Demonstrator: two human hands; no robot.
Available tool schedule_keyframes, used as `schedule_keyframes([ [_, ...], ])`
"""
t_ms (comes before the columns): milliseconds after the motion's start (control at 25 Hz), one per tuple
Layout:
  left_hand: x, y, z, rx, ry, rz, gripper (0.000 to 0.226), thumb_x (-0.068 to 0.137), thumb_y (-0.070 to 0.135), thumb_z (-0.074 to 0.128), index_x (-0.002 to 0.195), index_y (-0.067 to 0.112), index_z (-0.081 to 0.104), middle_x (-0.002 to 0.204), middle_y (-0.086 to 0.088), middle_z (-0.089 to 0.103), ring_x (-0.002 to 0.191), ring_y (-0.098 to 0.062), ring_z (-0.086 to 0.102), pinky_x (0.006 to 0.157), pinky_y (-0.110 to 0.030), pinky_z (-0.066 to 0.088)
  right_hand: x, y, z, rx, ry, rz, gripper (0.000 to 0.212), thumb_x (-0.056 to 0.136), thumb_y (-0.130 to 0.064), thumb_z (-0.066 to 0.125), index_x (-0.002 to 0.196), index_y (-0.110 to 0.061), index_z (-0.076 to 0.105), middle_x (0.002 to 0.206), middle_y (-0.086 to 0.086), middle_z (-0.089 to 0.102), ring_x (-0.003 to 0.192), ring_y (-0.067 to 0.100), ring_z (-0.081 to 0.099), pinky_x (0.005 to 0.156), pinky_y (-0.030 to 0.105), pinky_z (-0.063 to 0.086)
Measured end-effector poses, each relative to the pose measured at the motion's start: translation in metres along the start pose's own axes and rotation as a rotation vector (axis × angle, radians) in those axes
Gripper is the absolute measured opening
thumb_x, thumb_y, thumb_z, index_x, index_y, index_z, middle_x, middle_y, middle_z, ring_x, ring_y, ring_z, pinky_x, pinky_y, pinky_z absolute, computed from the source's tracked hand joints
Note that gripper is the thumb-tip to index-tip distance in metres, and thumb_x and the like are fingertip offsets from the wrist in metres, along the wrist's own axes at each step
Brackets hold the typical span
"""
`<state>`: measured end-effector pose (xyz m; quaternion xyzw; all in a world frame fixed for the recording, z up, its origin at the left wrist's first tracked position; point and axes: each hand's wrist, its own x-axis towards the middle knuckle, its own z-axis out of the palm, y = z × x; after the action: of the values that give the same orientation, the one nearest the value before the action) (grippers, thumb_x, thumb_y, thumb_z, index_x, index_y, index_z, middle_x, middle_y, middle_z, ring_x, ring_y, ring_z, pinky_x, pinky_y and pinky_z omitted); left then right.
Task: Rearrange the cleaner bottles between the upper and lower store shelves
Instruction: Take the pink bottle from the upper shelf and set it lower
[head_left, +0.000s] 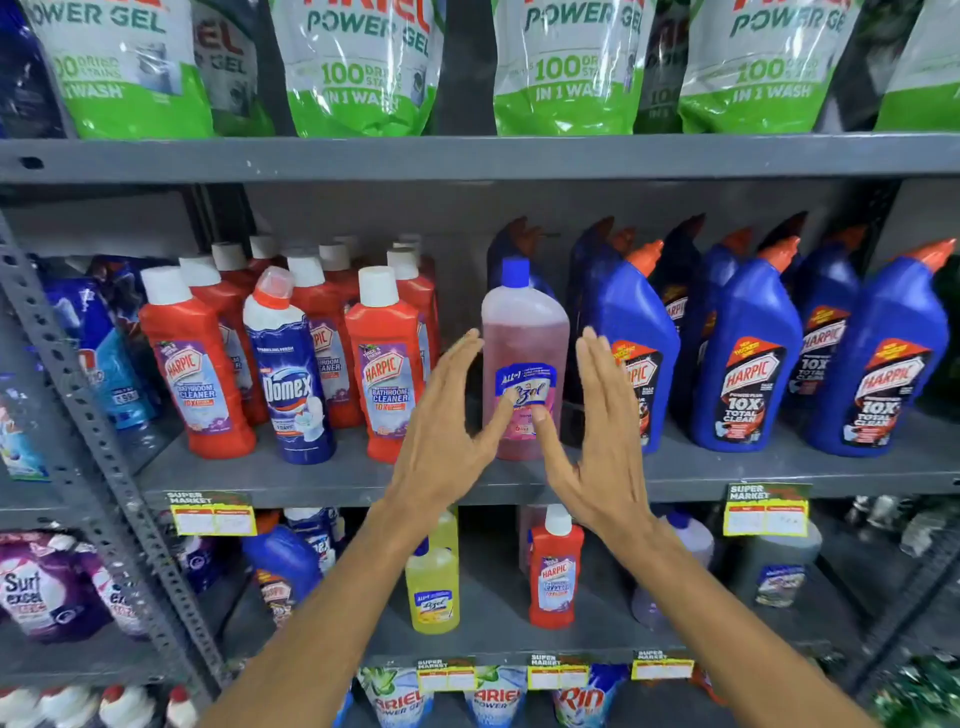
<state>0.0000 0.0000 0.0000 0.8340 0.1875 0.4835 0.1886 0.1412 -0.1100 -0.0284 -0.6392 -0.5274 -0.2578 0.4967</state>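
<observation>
A pink Lizol bottle (524, 338) with a blue cap stands upright on the upper grey shelf (332, 480). My left hand (447, 436) and my right hand (597, 441) flank it, fingers spread, thumbs touching its label. Neither hand is closed around it. Red Harpic bathroom cleaner bottles (387, 364) and a Domex bottle (288, 374) stand to its left, blue Harpic bottles (743, 358) to its right. On the lower shelf (493, 636) stand a yellow Lizol bottle (432, 587), a red Harpic bottle (556, 571) and a blue Harpic bottle (283, 566), partly hidden by my arms.
Green and white Ariel Power Gel pouches (358, 67) fill the top shelf. Surf Excel pouches (47, 587) sit at lower left, Ariel and Rin packs (493, 696) at the bottom. A perforated grey upright (104, 452) slants at left. Price tags (213, 514) hang on shelf edges.
</observation>
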Motion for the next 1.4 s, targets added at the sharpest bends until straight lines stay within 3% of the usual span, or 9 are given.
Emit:
schedule_keyframes([
  [120,0.005,-0.012,0.021,-0.226,-0.078,-0.387,0.104,0.085,0.043,0.086,0.165,0.017,0.025,0.168,-0.001,0.04,0.151,-0.012,0.041,0.12,-0.026,0.034,-0.022,0.016,0.004,-0.008,-0.104,0.062,0.078,0.104,-0.031,0.064,0.168,-0.007,0.026,0.179,0.006,0.024,0.167,0.02,0.02,0.132,0.056,0.027],
  [200,0.018,-0.024,0.032,-0.331,-0.147,-0.534,0.112,0.073,0.046,0.095,0.161,0.023,0.03,0.154,0.009,0.05,0.141,-0.009,0.051,0.119,-0.03,0.04,-0.037,0.023,0.014,0.016,-0.163,0.152,0.077,0.106,-0.034,0.063,0.169,-0.012,0.026,0.179,0.001,0.025,0.166,0.013,0.021,0.133,0.05,0.028],
  [320,0.043,-0.04,0.04,-0.471,-0.231,-0.617,0.097,0.065,0.03,0.102,0.145,0.024,0.047,0.13,0.01,0.069,0.112,-0.001,0.072,0.097,-0.029,0.064,-0.047,0.033,0.027,0.112,-0.185,0.353,0.076,0.106,-0.035,0.066,0.169,-0.017,0.028,0.177,-0.006,0.029,0.163,0.004,0.025,0.132,0.039,0.03],
  [480,0.059,-0.05,0.051,-0.549,-0.298,-0.641,0.076,0.069,0.011,0.099,0.132,0.024,0.059,0.121,0.003,0.078,0.091,0.0,0.081,0.078,-0.025,0.067,-0.059,0.046,0.042,0.013,-0.242,0.443,0.076,0.104,-0.039,0.068,0.167,-0.013,0.033,0.174,-0.001,0.036,0.159,0.014,0.036,0.13,0.039,0.034],
  [720,0.056,-0.048,0.053,-0.519,-0.19,-0.631,0.077,0.069,0.015,0.1,0.136,0.02,0.064,0.121,0.002,0.081,0.104,-0.014,0.082,0.09,-0.042,0.068,-0.063,0.055,0.056,-0.348,-0.309,0.286,0.068,0.106,-0.052,0.046,0.154,-0.004,0.055,0.159,0.012,0.058,0.147,0.028,0.055,0.127,0.04,0.038],
  [1000,0.015,-0.001,-0.014,-0.492,-0.035,-0.544,0.08,0.06,0.011,0.1,0.131,0.016,0.065,0.118,0.004,0.083,0.105,-0.013,0.081,0.085,-0.029,0.067,-0.062,0.069,0.053,-0.466,-0.36,0.113,0.067,0.108,-0.049,0.04,0.149,0.001,0.059,0.155,0.018,0.061,0.147,0.031,0.057,0.126,0.041,0.04],
  [1160,-0.082,0.006,-0.028,-0.416,-0.135,-0.721,0.089,0.041,0.027,0.111,0.12,0.021,0.072,0.104,0.011,0.086,0.092,-0.008,0.083,0.075,-0.025,0.067,-0.057,0.083,0.049,-0.458,-0.403,0.009,0.069,0.109,-0.051,0.038,0.149,0.0,0.059,0.155,0.018,0.06,0.146,0.031,0.058,0.126,0.036,0.034],
  [1280,-0.154,-0.016,0.002,-0.334,-0.237,-0.866,0.088,0.035,0.031,0.102,0.117,0.034,0.069,0.102,0.02,0.084,0.087,-0.001,0.08,0.076,-0.022,0.065,-0.059,0.087,0.051,-0.47,-0.375,-0.027,0.066,0.11,-0.049,0.04,0.148,0.0,0.061,0.153,0.017,0.062,0.144,0.029,0.06,0.124,0.037,0.039],
  [1400,-0.199,-0.056,0.048,-0.263,-0.247,-0.999,0.084,0.041,0.025,0.103,0.115,0.04,0.068,0.102,0.019,0.083,0.096,-0.019,0.08,0.081,-0.036,0.066,-0.059,0.086,0.052,-0.472,-0.343,-0.024,0.063,0.11,-0.046,0.041,0.145,0.0,0.064,0.151,0.017,0.065,0.141,0.029,0.062,0.122,0.038,0.043],
])
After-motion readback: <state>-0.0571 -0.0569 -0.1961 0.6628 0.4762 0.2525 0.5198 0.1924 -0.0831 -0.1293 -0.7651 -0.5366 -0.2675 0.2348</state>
